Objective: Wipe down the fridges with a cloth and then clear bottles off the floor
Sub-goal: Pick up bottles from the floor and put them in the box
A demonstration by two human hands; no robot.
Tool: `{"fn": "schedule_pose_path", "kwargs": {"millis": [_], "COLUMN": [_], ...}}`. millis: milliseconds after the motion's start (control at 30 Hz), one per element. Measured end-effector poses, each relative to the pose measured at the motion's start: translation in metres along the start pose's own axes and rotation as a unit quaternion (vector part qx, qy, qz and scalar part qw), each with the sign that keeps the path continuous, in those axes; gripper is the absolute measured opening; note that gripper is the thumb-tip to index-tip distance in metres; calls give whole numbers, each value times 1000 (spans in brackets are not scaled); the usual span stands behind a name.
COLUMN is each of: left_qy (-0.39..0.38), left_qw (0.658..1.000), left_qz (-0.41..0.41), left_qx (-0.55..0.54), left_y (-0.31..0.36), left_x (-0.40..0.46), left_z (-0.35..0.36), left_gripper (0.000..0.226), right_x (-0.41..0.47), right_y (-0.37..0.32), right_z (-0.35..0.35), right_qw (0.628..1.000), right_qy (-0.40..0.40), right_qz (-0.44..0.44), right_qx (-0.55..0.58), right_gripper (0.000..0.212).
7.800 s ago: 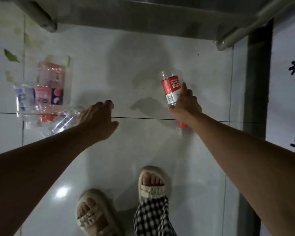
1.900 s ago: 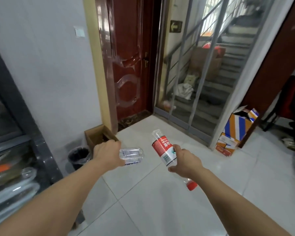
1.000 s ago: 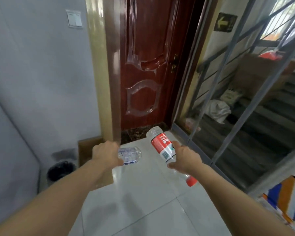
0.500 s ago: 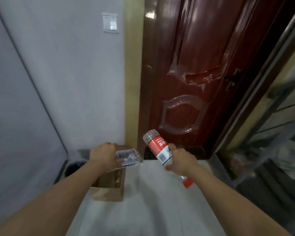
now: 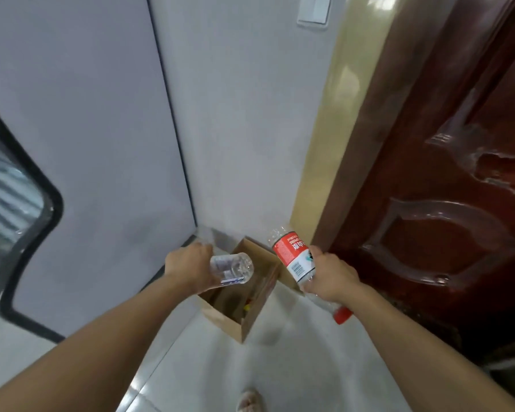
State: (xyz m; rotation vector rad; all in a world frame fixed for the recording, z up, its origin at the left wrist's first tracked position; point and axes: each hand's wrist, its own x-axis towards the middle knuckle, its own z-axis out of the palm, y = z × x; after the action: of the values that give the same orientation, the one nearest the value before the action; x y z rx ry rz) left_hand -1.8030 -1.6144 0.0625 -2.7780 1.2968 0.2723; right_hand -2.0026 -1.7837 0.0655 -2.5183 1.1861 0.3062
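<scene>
**Two bottles held over an open box in the corner**

A corner of pale grey wall (image 5: 244, 120) meets a glossy dark red door (image 5: 446, 179) with raised mouldings and a yellowish frame, over a shiny white tile floor (image 5: 280, 367). At far left stands a fridge (image 5: 81, 144), its flat grey side facing the box and a black-rimmed glass door at its edge.

On the floor in the corner sits a cardboard box (image 5: 252, 315), brown, thin-walled and square, open at the top, with something small and red and yellow inside. It lies ahead of and below both hands, roughly between them.

The left hand (image 5: 191, 270) grips a clear bottle (image 5: 231, 268) of thin crinkled plastic with a faint bluish label. Its long axis is near level, the rounded base pointing right, directly above the box opening. This hand looks nearer the drop.

The right hand (image 5: 329, 279) is wrapped round the lower part of a red-label bottle (image 5: 295, 257), also clear plastic. It is tilted, base up and to the left, red cap (image 5: 342, 315) down by the wrist. It hangs just right of the box rim, so it likely needs a short move left before release.

A sandalled foot (image 5: 250, 402) shows at the bottom edge.
</scene>
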Motion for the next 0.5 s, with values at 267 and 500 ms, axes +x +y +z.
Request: {"fn": "schedule_pose_path", "kwargs": {"millis": [267, 500], "left_qy": [-12, -36], "left_qw": [997, 985], "left_qz": [-56, -147], "left_qx": [-51, -84], "left_y": [8, -4], "left_x": [89, 128], "left_z": [18, 28], "left_gripper": [55, 50], "right_x": [112, 200], "right_y": [-3, -26], "right_z": [-20, -23], "right_qw": [998, 989], "right_qy": [-15, -75], "right_qz": [-54, -107], "right_qx": [-32, -63], "right_gripper": [72, 78]}}
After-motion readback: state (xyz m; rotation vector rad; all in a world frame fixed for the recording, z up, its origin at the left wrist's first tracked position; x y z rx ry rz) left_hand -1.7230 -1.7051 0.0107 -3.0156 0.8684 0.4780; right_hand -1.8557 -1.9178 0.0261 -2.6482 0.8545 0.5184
